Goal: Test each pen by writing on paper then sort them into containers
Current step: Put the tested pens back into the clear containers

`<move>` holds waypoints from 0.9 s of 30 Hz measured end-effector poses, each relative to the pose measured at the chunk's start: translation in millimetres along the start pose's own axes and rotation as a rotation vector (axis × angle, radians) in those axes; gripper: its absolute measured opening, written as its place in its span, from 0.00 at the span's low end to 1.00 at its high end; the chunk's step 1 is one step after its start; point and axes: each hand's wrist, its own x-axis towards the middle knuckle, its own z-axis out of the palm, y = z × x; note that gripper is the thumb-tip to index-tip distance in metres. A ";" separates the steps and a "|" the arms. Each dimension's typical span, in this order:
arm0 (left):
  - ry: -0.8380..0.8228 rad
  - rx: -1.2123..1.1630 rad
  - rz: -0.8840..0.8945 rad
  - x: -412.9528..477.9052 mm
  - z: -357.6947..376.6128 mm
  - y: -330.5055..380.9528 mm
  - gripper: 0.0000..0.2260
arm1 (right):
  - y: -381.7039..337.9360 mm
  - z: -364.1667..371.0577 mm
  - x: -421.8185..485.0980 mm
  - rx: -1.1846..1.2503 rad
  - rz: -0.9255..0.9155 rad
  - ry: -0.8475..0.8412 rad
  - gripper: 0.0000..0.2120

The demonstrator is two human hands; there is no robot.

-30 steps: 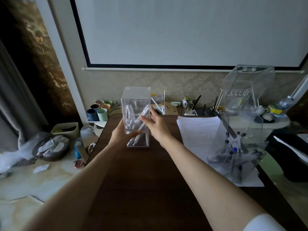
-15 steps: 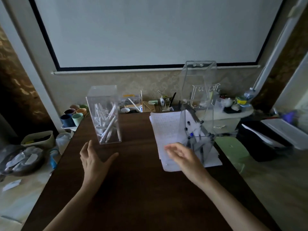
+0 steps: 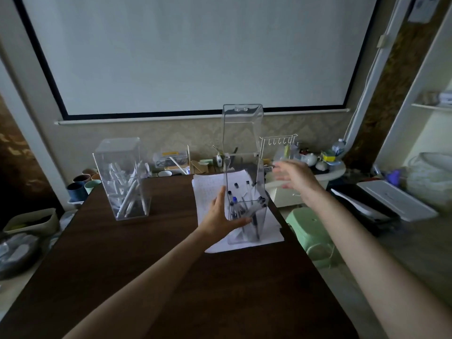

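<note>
Two clear plastic boxes stand on the dark wooden table [image 3: 156,260]. The left box [image 3: 122,177] is closed and holds several white pens. The right box [image 3: 244,192], its lid tipped up, holds several dark-capped pens and stands on a stack of written paper [image 3: 208,192]. My left hand [image 3: 220,218] is wrapped around the right box's lower left side, fingers behind the clear wall. Beyond the box's upper right, my right hand [image 3: 296,177] hovers with fingers spread, blurred and holding nothing.
Coloured cups [image 3: 82,185] stand off the table's far left corner. Small clutter lines the wall behind the table. A green stool [image 3: 313,231] sits right of the table, with a white side table [image 3: 320,172] of teaware and a black bin [image 3: 362,214] beyond.
Both hands left the closed white-pen box and moved right. My left hand now holds the open box on the paper; my right hand rose past its right side. The view panned right.
</note>
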 end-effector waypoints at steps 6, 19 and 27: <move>0.128 -0.156 -0.018 1.7 10.2 0.1 0.43 | -59.6 29.7 22.1 0.065 -0.129 -0.142 0.31; 0.139 -0.133 0.104 -3.1 -0.3 -12.7 0.35 | 6.3 40.7 -66.9 -0.052 -0.361 -0.097 0.28; 0.142 -0.059 0.128 -22.1 -28.6 -31.5 0.34 | 29.2 79.0 -61.2 -0.021 -0.247 -0.277 0.42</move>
